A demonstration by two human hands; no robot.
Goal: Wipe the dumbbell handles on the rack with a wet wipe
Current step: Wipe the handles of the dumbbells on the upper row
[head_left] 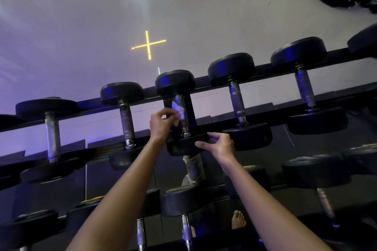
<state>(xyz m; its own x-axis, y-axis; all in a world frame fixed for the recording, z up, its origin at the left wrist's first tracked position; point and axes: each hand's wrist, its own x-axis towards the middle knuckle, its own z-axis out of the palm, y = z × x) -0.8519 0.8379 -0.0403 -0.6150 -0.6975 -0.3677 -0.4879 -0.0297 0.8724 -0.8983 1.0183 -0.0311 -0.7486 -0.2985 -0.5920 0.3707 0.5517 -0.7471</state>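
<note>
Left hand is closed on a crumpled white wet wipe, fingers curled and pinching it. It presses the wipe against the steel handle of the middle black rubber-headed dumbbell on the top tier of the black metal rack. Right hand holds the near head of the same dumbbell, thumb above and fingers along its rim, partly closed. I judge that it steadies the weight in its cradle.

Step in hand: wiping this one handle, with the wipe at about mid-length of the bar (the contact is partly hidden by the fingers and by a dark upright just beside the bar). Whether the wipe passes fully round the bar cannot be told.

Progress: judged part-way at most. A neighbouring handle to the left and another to the right lie on the same tier, with more beyond and on the tier below. Nothing shows which are already cleaned.

Next move, as judged: draw the wipe along the bar to both collars while working it round, with the right hand bracing the head. The wipe then goes to an adjacent handle.

Risk: the wipe may snag or shred on rough steel.

Also noted: a yellow cross mark on the pale floor beyond the rack.
</note>
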